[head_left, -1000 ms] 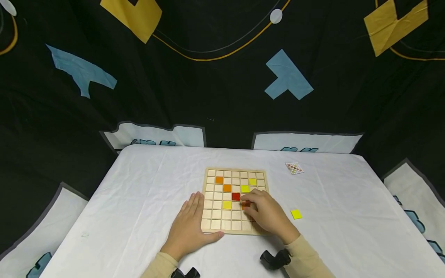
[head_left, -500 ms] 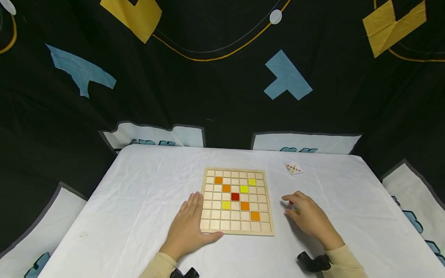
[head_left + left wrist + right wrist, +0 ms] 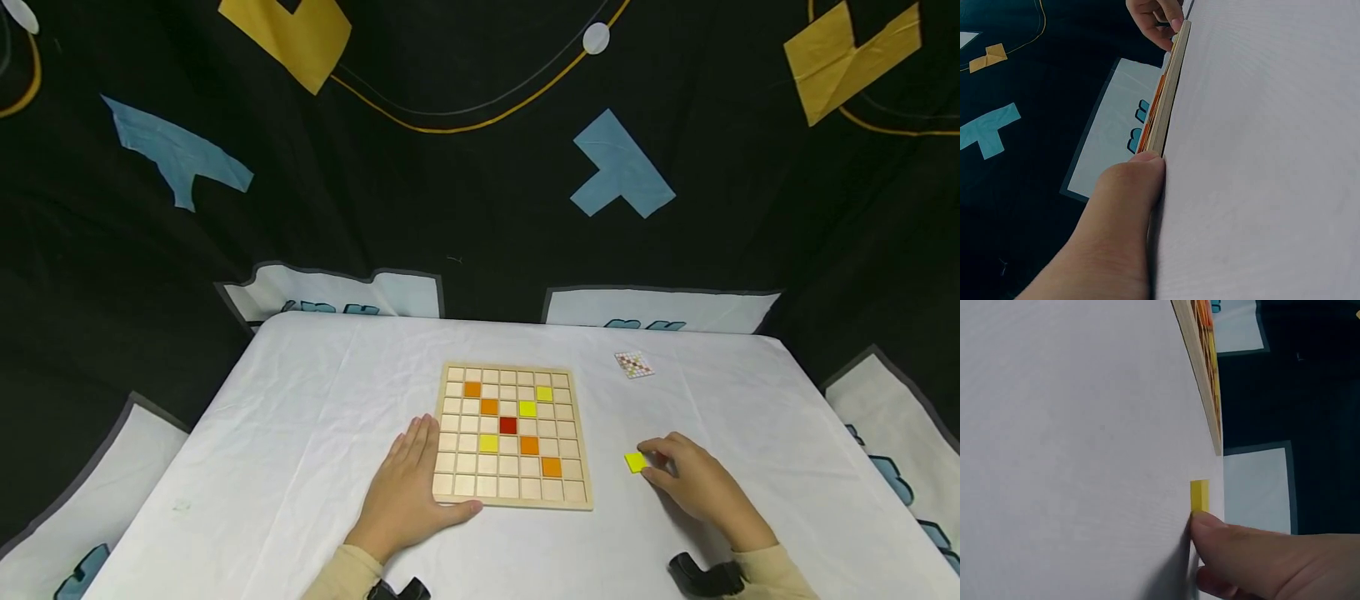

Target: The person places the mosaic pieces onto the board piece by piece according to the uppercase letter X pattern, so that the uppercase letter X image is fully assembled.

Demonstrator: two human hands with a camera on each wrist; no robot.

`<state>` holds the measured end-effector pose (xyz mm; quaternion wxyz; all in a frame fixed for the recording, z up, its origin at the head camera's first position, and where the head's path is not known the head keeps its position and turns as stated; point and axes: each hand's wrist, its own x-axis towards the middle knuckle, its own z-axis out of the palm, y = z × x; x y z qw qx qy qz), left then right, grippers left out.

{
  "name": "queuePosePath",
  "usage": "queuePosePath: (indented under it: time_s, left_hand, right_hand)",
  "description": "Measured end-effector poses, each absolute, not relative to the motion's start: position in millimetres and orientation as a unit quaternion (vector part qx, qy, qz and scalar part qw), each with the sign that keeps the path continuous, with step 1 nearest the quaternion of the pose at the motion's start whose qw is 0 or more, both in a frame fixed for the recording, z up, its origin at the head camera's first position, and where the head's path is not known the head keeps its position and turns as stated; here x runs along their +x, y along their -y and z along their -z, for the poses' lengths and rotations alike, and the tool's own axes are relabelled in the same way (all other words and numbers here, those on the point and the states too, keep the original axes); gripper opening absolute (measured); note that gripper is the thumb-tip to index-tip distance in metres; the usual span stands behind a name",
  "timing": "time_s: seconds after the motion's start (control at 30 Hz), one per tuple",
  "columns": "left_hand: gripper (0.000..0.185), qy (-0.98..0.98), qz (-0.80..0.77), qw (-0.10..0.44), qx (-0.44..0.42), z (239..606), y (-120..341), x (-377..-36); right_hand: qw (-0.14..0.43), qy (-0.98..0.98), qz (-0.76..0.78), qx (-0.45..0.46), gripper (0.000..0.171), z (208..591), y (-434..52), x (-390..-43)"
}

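In the head view, a square wooden grid board [image 3: 467, 486] lies on the white table with orange, yellow and red tiles among its pale cells. My left hand [image 3: 405, 483] rests along its left side, fingers straight, thumb stretched along the front edge. The left wrist view shows that thumb [image 3: 1125, 181] against the board's side. Right of the board, my right hand [image 3: 697, 479] pinches a loose yellow tile [image 3: 635, 462] at its right edge between thumb and fingers. The tile [image 3: 1199, 495] looks thick in the right wrist view, lying at the table surface; the fingertips behind it are hidden.
A small card with a coloured grid pattern [image 3: 634, 364] lies behind and right of the board. A black curtain [image 3: 450, 208] with blue and gold shapes hangs behind the table [image 3: 315, 392]. Each wrist carries a black camera mount [image 3: 705, 577].
My right hand has left the board, swung right and come down on the loose yellow tile. An orange tile it had covered now shows on the board. My left hand has stayed put.
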<state>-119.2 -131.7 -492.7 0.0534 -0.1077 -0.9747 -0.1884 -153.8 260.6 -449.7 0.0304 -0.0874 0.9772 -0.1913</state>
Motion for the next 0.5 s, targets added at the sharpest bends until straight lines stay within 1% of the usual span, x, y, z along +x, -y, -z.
queuePosePath:
  time_s: [0.07,0.13,0.33,0.5]
  left_hand:
    - [0.129,0.975,0.188,0.054,-0.108,492.5,131.9,-119.2]
    - [0.129,0.975,0.188,0.053,-0.108,492.6,132.1,-119.3]
    - [0.129,0.975,0.19,0.047,-0.107,492.9,132.1,-119.3]
    - [0.129,0.975,0.19,0.048,-0.107,493.0,132.3,-119.2]
  right_hand:
    - [0.025,-0.976,0.196,-0.088,0.022,451.1,-259.7,-155.1]
    - [0.022,-0.976,0.2,-0.088,0.021,451.7,-258.3,-156.7]
    - [0.029,-0.97,0.217,-0.108,0.033,451.4,-257.8,-159.1]
    - [0.048,-0.965,0.231,-0.113,0.025,450.8,-257.3,-161.2]
